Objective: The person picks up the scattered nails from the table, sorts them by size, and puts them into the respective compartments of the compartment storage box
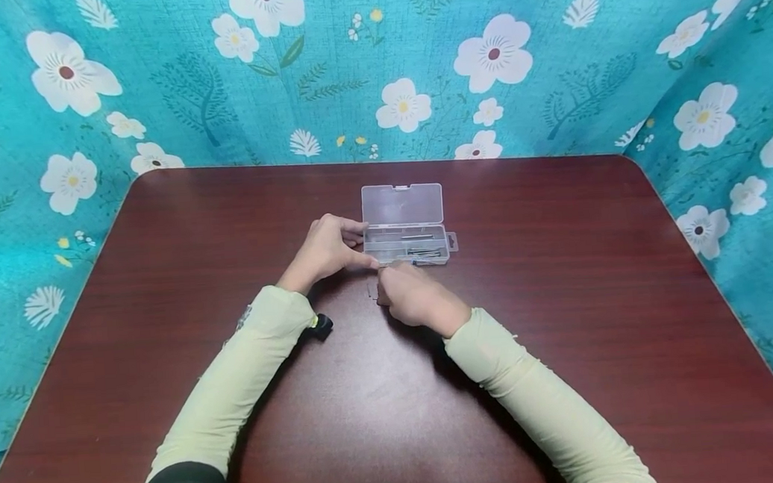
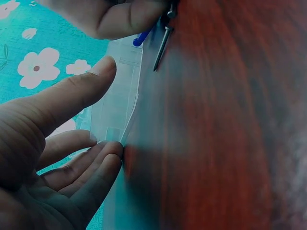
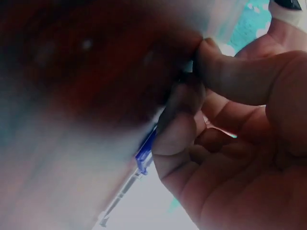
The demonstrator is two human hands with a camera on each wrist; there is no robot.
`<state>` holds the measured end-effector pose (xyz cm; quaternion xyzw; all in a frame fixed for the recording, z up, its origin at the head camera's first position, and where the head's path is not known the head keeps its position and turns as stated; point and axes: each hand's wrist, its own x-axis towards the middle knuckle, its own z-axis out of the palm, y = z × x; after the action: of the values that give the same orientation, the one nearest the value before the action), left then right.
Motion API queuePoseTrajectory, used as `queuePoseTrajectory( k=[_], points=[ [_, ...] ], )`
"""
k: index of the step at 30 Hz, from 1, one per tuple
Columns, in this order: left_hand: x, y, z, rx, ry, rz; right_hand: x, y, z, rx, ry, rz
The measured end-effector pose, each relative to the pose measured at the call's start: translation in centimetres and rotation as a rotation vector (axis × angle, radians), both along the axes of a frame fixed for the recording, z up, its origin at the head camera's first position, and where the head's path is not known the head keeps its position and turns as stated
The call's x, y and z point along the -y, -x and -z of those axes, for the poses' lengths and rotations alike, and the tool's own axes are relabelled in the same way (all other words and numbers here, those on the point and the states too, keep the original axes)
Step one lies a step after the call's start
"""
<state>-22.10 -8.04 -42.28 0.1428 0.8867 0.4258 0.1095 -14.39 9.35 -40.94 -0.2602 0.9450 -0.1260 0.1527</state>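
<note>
An open clear plastic box stands on the table, lid tilted back, with several nails in its front compartment. My left hand holds the box's left end, thumb by the front corner and fingers farther back. In the left wrist view its fingertips touch the box's edge. My right hand is at the front of the box, thumb and index finger pinched together. A nail shows at those fingertips, mostly hidden. Another nail lies just beside it.
Thin nails lie on the table left of my right hand. A blue piece sits on the box's edge. The box's hanging tab sticks out to the right. Behind the brown table hangs a flowered turquoise curtain.
</note>
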Motion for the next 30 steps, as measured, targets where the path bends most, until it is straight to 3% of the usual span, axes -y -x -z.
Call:
queuePoseTrajectory(
  k=[4,8,11,13,24,30],
  points=[
    [0.0,-0.1,0.0,0.008,0.004,0.003,-0.1,-0.4,-0.2,-0.002,-0.006,-0.044],
    [-0.1,-0.1,0.1,0.03,0.0,0.003,-1.5,-0.1,-1.1,0.061,0.218,0.059],
    [-0.1,-0.1,0.0,0.03,-0.013,-0.001,-2.6,0.5,-2.0,0.043,0.39,0.141],
    [-0.1,-0.2,-0.1,0.031,-0.019,-0.006,-3.2,0.9,-2.4,0.02,0.447,0.165],
    [-0.1,-0.3,-0.1,0.056,-0.03,-0.011,-4.3,2.0,-2.5,-0.001,0.515,0.279],
    [-0.1,-0.2,-0.1,0.054,-0.02,-0.018,-5.8,2.6,-2.4,-0.008,0.512,0.415]
  ],
)
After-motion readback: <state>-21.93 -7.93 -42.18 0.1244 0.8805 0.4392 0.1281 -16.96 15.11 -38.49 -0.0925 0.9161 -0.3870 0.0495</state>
